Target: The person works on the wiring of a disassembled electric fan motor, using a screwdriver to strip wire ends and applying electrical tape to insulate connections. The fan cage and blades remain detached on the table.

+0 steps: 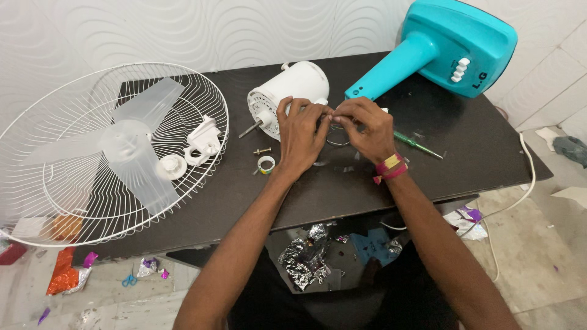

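On the desk (379, 189) the fan guard (73, 183) lies at the left with the blade (131, 146) and small plastic parts (195, 150) in it. The motor (287, 91) sits behind both hands, the fan base (452, 46) to its right. A screwdriver (416, 144) lies right of the hands, a tape roll (266, 164) left.

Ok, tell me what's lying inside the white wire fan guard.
Inside the fan guard: a translucent blade, a white round cap and a white plastic bracket. Anything beneath the blade is hidden.
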